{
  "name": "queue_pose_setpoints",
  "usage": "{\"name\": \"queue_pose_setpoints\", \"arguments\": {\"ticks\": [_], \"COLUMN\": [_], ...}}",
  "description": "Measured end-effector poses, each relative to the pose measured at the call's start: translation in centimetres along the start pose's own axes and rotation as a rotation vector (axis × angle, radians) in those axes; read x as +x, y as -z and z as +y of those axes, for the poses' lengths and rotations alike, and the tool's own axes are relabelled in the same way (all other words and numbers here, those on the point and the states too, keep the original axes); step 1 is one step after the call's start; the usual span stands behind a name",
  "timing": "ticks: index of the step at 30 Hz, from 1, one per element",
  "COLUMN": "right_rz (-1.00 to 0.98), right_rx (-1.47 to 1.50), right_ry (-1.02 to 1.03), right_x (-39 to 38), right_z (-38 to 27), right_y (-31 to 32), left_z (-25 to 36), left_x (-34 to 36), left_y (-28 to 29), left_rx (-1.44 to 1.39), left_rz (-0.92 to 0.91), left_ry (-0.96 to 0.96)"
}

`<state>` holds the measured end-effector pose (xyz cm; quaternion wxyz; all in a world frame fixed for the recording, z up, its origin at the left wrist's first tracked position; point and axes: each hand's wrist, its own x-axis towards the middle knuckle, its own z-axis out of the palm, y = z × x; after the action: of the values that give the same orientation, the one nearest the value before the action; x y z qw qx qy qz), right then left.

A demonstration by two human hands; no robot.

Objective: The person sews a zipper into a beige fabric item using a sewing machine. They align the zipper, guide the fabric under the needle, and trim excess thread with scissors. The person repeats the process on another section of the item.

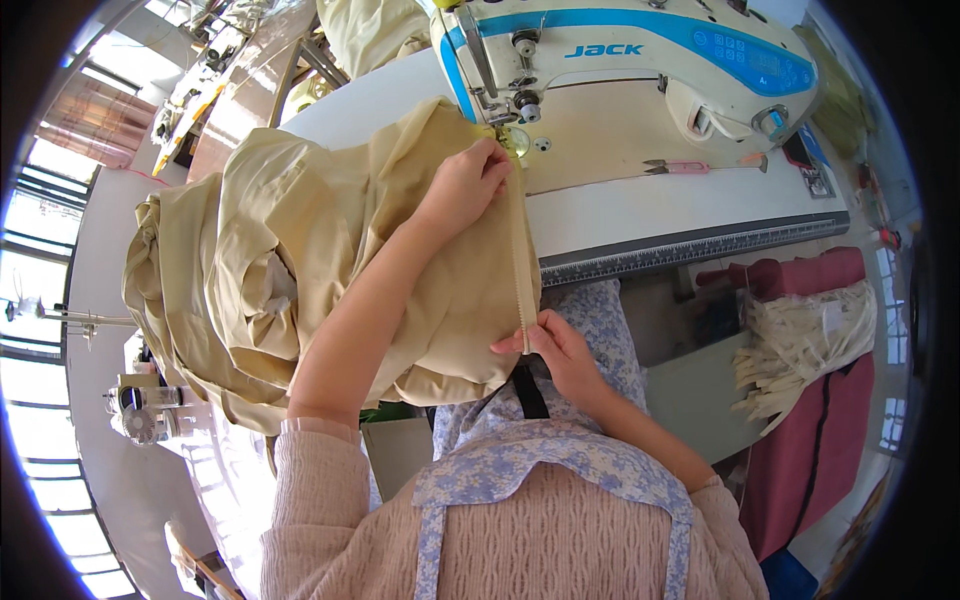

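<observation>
A large bundle of beige satin-like fabric (pixel 420 300) is spread over the front of the sewing machine (pixel 600 60) and hangs off the table's left side. Along the fabric's right edge runs a matching zipper (pixel 520 265), its teeth showing. My left hand (pixel 463 190) is closed at the upper end of that edge, fingertips pinching the zipper and fabric just in front of the needle area. Lower down, near my lap, my right hand (pixel 556 358) pinches the zipper's near end. Between my hands the zipper lies fairly straight.
Pink-handled thread snips (pixel 678 167) and a small screwdriver-like tool (pixel 752 161) lie on the white table. A ruler strip (pixel 690 240) lines its front edge. At right are bundled cream strips (pixel 810 345) and maroon fabric (pixel 805 465). A small fan (pixel 140 425) stands left.
</observation>
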<state>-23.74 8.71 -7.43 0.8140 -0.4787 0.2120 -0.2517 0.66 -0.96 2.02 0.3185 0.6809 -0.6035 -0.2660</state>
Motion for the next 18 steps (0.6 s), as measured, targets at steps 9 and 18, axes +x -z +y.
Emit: {"name": "queue_pose_setpoints", "arguments": {"ticks": [9,18], "right_rz": [0.296,0.275], "right_rx": [-0.13,0.065], "right_ry": [0.124,-0.094], "right_x": [-0.4,-0.7], "right_z": [1.8,1.7], "right_y": [0.6,0.1], "left_z": [-2.5,-1.4], "left_x": [-0.9,0.1], "left_y": [-0.8,-0.2], "left_rx": [-0.056,-0.014], "left_rz": [-0.021,-0.06], "left_ry": [-0.016,0.034]}}
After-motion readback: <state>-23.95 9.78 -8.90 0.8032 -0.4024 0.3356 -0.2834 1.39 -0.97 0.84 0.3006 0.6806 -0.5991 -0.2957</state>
